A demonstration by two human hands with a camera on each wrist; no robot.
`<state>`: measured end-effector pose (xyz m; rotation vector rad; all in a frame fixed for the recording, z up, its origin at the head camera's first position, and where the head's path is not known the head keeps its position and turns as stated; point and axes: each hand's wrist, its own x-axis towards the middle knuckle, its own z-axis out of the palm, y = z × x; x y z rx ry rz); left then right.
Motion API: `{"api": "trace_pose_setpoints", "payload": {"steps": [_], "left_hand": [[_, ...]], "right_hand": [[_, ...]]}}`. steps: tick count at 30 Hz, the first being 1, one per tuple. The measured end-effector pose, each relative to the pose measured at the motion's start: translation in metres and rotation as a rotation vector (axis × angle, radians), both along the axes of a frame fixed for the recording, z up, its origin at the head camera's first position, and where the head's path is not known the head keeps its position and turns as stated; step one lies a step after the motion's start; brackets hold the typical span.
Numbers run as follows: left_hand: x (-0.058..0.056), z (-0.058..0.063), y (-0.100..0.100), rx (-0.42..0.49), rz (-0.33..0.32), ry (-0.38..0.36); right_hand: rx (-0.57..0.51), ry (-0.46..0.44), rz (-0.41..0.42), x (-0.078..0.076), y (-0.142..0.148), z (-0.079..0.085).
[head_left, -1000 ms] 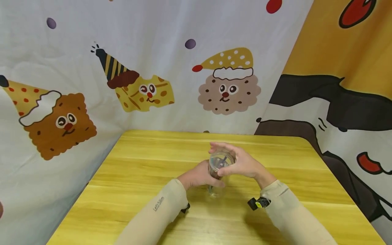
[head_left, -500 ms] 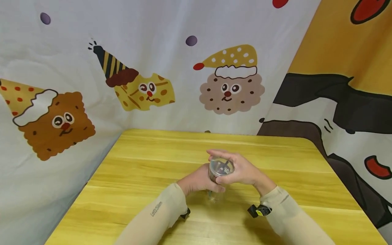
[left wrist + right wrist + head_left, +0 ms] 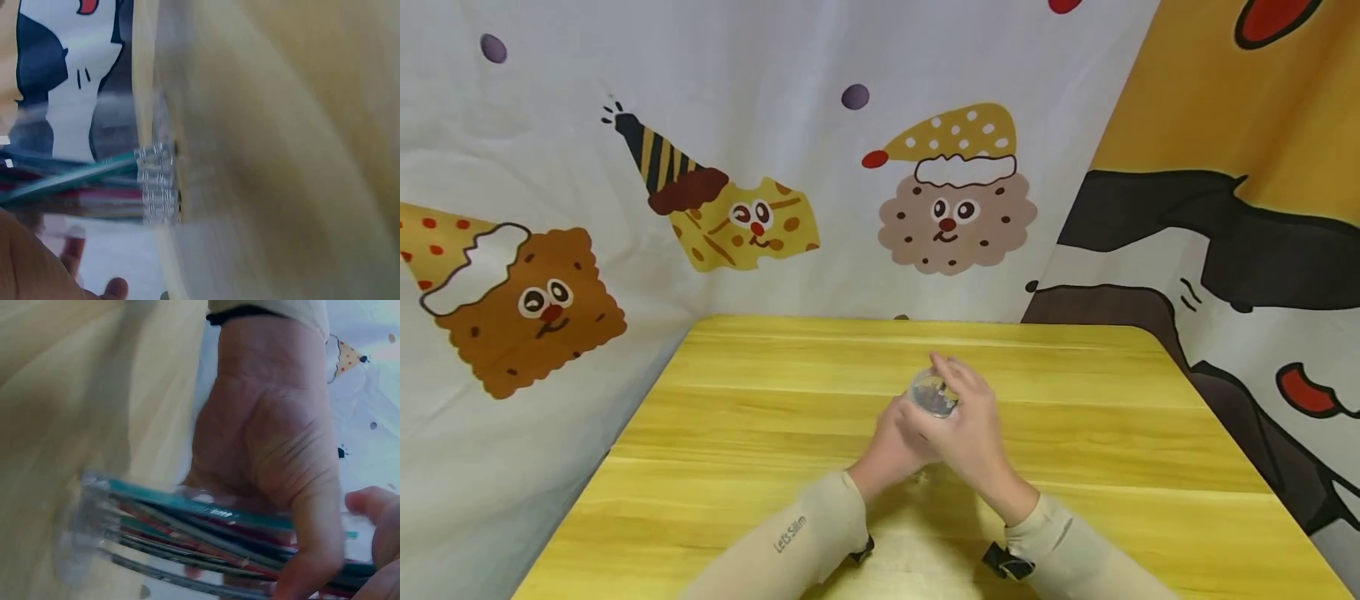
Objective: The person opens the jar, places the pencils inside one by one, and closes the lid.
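Between both hands stands a clear plastic jar (image 3: pixel 931 398) with a round see-through top, pale marks showing on it. Inside are several long, thin pen-like sticks (image 3: pixel 87 178), teal, dark red and dark grey, with clear ends toward the jar's base; the same sticks (image 3: pixel 187 534) show in the right wrist view. My left hand (image 3: pixel 895 440) wraps round the jar's side, its thumb (image 3: pixel 317 531) across the wall. At the top, my right hand (image 3: pixel 972 421) holds the rim, fingers on the far right side and thumb on the near side.
The jar is over a yellow wood-grain table (image 3: pixel 745 417). Behind it hangs a white curtain (image 3: pixel 790 75) printed with cartoon biscuits and cheese. Dark wrist-camera straps (image 3: pixel 1009 560) sit by both sleeves.
My right hand has turned about the jar's top, its fingers swinging from pointing left to pointing away from me. The left hand keeps its grip, and the head view has shifted slightly.
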<state>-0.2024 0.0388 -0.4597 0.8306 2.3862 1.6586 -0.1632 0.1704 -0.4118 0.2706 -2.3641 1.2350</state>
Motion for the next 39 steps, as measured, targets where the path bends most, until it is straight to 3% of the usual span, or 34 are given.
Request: {"api": "trace_pose_setpoints", "payload": {"steps": [1, 3, 6, 8, 9, 13, 15, 17, 21, 25, 28, 32, 35, 39], "left_hand": [[0.001, -0.001, 0.002, 0.002, 0.035, 0.004], [0.001, -0.001, 0.004, 0.068, 0.036, -0.080], [-0.002, -0.004, 0.003, 0.057, 0.001, -0.141], [-0.004, -0.005, 0.000, 0.035, -0.028, -0.180], [-0.005, -0.006, -0.001, -0.015, -0.023, -0.159], [-0.007, -0.006, -0.008, -0.018, -0.061, -0.195], [-0.007, -0.005, -0.010, -0.029, -0.080, -0.204], [-0.006, -0.004, -0.011, -0.042, -0.087, -0.212], [-0.003, 0.002, -0.010, -0.047, -0.087, -0.202], [-0.003, 0.004, -0.009, -0.029, -0.073, -0.167], [-0.003, 0.005, -0.010, -0.049, -0.061, -0.111], [-0.006, 0.007, -0.011, -0.068, -0.074, -0.055], [-0.009, 0.006, -0.014, -0.056, -0.111, -0.070], [-0.011, 0.000, -0.026, -0.056, -0.149, -0.139]], "right_hand": [[0.027, 0.010, -0.041, 0.000, -0.003, 0.000], [0.100, -0.036, -0.073, 0.000, -0.003, 0.003], [0.212, -0.164, 0.003, -0.002, 0.015, 0.017], [0.299, -0.207, 0.129, -0.006, 0.035, 0.031], [0.341, -0.206, 0.211, -0.010, 0.045, 0.040], [0.567, -0.204, 0.527, -0.024, 0.066, 0.075], [0.700, -0.260, 0.627, -0.028, 0.064, 0.093], [0.832, -0.329, 0.668, -0.029, 0.056, 0.109], [1.022, -0.423, 0.653, -0.030, 0.037, 0.131], [1.115, -0.441, 0.584, -0.032, 0.028, 0.136], [1.123, -0.386, 0.538, -0.034, 0.027, 0.131], [1.102, -0.239, 0.486, -0.034, 0.025, 0.121], [1.097, -0.154, 0.440, -0.033, 0.025, 0.114], [1.022, -0.139, 0.443, -0.032, 0.039, 0.104]]}}
